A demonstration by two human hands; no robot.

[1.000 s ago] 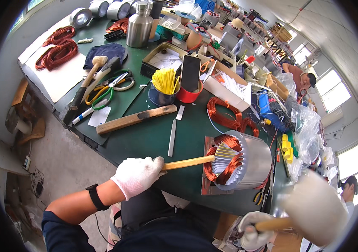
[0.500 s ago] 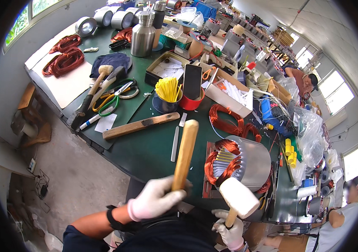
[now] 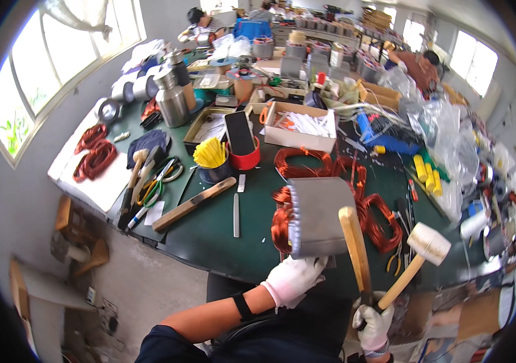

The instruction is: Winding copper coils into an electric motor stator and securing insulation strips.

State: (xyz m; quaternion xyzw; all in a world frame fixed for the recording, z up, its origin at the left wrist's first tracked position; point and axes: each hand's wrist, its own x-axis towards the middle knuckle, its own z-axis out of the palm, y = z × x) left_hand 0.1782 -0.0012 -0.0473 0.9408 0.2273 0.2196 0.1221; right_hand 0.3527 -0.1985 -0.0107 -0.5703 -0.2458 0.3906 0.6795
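A motor stator (image 3: 321,212), a grey metal cylinder with copper windings (image 3: 281,221) at its left end, is tilted at the near side of the green table. My left hand (image 3: 296,281), in a white glove, grips its lower near edge, with the fingertips partly hidden. At the lower right my gloved right hand (image 3: 374,323) is closed around two handles. One belongs to a white-headed mallet (image 3: 429,243); the other is a wooden stick (image 3: 356,248) standing upright close to the stator's right side.
Loose copper coils (image 3: 380,222) lie right of and behind the stator. Pliers (image 3: 394,259) rest nearby. Leftward are a flat wooden bar (image 3: 194,204), a cup of yellow strips (image 3: 212,174), a phone (image 3: 240,133), scissors (image 3: 160,180) and a hammer (image 3: 132,187). Other people work farther back.
The wooden stick has passed from my left hand to my right, beside the mallet. My left hand has taken hold of the stator, which has turned and tilted. The view has swung too.
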